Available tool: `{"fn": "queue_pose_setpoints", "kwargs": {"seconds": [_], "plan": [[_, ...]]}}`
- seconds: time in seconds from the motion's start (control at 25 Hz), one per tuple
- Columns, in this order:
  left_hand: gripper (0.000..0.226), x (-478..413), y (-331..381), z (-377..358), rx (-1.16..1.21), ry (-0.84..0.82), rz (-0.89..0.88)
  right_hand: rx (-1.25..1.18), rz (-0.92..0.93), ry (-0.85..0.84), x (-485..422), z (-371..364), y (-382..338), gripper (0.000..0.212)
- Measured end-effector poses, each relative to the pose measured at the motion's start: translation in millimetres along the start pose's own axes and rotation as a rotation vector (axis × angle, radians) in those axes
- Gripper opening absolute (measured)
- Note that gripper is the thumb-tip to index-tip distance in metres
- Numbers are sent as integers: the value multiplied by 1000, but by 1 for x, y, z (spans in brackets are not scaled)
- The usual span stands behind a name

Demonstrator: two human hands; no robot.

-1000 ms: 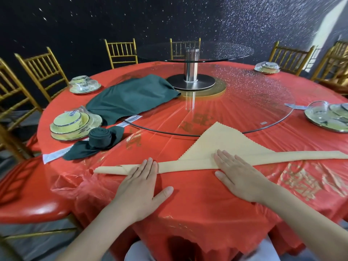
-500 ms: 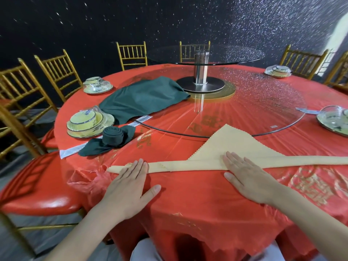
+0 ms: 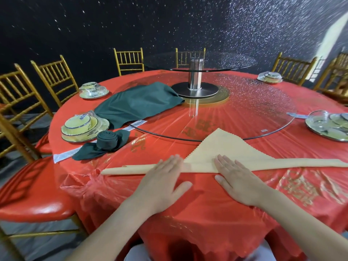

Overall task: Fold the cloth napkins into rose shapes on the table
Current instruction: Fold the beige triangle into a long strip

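Observation:
A beige cloth napkin (image 3: pixel 224 147) lies on the red table (image 3: pixel 207 213) in front of me. Its near edge is rolled into a long band running left to right, and a triangular point sticks out toward the glass turntable. My left hand (image 3: pixel 162 182) lies flat with straight fingers pressing on the band left of the triangle. My right hand (image 3: pixel 237 180) lies flat too, its fingers pressing the band under the triangle. A dark green napkin (image 3: pixel 105 143) rolled into a rose shape sits to the left.
A loose dark green cloth (image 3: pixel 139 102) is draped over the glass turntable (image 3: pixel 244 117). Wrapped dish sets (image 3: pixel 82 127) stand at the left, one (image 3: pixel 328 124) at the right, others at the back. Gold chairs (image 3: pixel 54 76) ring the table; a red seat (image 3: pixel 28 194) is near left.
My left hand has slid to the right along the rolled band, closer to my right hand. The view has shifted a little to the left. My right hand stays on the band.

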State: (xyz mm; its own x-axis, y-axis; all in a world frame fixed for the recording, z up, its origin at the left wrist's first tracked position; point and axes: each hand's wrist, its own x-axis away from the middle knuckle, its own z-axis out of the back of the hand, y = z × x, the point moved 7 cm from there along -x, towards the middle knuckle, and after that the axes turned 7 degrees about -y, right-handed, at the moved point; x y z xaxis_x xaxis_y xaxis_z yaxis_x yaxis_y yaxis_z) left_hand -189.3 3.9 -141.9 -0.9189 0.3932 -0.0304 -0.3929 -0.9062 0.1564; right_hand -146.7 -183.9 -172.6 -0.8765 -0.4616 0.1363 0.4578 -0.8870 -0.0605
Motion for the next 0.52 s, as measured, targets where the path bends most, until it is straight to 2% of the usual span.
{"fn": "queue_pose_setpoints", "kwargs": {"seconds": [0.04, 0.12, 0.2, 0.28, 0.32, 0.44, 0.52], "plan": [[67, -11, 18, 0, 23, 14, -94, 0, 0, 0, -1, -1, 0, 125], [43, -30, 37, 0, 18, 59, -154, -5, 7, 4, -2, -2, 0, 123], [25, -46, 39, -1, -22, 78, -117, -69, 35, 20, 1, 1, 1, 101], [20, -56, 33, -4, -39, 65, -72, -201, 29, 103, 9, 11, 15, 69], [22, -59, 30, -5, -35, 52, -60, -226, 6, 167, 16, 16, 27, 59], [27, -66, 26, -8, -10, 20, -63, -171, -112, 337, 38, 26, 70, 41], [27, -68, 28, -6, 8, 32, -71, -137, -178, 391, 44, 30, 90, 32]]}}
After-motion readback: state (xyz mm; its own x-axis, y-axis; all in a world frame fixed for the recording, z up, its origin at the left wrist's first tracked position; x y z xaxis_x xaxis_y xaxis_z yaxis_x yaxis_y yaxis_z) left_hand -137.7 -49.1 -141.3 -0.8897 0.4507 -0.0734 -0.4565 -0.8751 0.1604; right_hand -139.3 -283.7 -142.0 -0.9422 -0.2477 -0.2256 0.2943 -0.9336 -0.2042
